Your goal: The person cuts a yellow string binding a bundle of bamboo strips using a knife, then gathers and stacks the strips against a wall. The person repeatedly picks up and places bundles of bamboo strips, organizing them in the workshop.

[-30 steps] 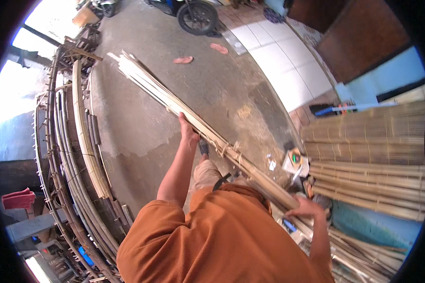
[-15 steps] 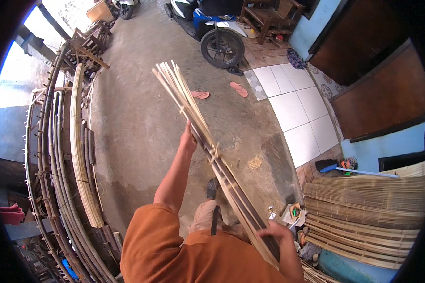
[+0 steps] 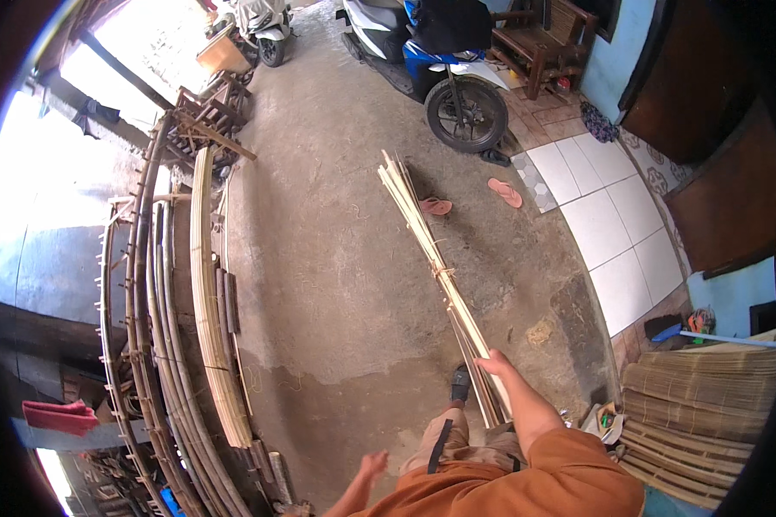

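Observation:
My right hand (image 3: 494,364) is closed around the lower part of a long bundle of split bamboo strips (image 3: 417,226). The bundle slants away from me, its far end pointing ahead and a little left over the concrete floor. Partway along, a thin tie binds the pale strips, and darker strips show on the near stretch. Low in the picture, my left hand (image 3: 372,466) is apart from the bundle and holds nothing, its fingers loosely bent. The bundle's near end is partly hidden beside my leg.
Long bamboo poles (image 3: 165,345) and a tied slat bundle (image 3: 205,302) lie along the left. A motorbike (image 3: 461,108) stands ahead beside a wooden bench (image 3: 543,47). Pink sandals (image 3: 505,192) lie near white tiles (image 3: 616,211). Rolled bamboo blinds (image 3: 703,388) are at the right.
My left hand has let go of the bundle and dropped toward me. My right hand now grips the bundle, which has turned over. The view has swung left.

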Demonstrator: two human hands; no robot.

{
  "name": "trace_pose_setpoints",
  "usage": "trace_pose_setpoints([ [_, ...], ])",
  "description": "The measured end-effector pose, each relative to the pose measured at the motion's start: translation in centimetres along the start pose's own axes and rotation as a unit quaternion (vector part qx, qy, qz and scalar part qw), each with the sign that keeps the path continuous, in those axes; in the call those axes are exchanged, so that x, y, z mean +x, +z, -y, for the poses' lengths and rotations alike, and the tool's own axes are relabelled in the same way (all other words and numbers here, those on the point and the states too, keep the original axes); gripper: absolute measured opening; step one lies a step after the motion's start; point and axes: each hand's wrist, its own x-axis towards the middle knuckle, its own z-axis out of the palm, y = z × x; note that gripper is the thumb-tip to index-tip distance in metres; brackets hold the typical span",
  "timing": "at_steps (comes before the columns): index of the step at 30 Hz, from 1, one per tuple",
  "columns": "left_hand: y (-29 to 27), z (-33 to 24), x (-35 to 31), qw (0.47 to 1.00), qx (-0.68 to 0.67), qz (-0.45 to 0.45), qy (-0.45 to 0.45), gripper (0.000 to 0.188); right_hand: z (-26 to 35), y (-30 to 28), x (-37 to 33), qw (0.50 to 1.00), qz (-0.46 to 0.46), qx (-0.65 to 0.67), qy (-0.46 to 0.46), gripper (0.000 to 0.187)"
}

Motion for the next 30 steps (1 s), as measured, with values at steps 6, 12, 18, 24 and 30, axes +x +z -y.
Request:
trace_pose_setpoints([
  [6,0.2,1.1,-2.4,0.962,0.216,0.075,0.151,0.048,2.7,-4.0,-4.6,0.985,0.079,-0.127,0.087,0.095],
  [12,-0.6,-11.5,1.2,0.971,0.107,0.068,0.203,0.033,3.4,-7.6,-13.8,0.991,-0.111,0.064,-0.024,0.066],
  [18,2.7,-17.3,-0.8,0.959,0.111,0.088,0.247,0.033,-13.7,-1.9,-26.7,0.899,-0.31,0.309,0.02,0.038],
  [24,8.0,-15.3,-1.0,0.921,0.278,0.177,0.206,0.035,-33.9,19.0,-44.7,0.596,-0.462,0.603,0.259,0.029],
  [30,15.8,-11.3,-2.4,0.871,0.366,0.186,0.269,0.023,-38.1,44.2,-57.4,0.433,-0.513,0.673,0.31,0.032],
])
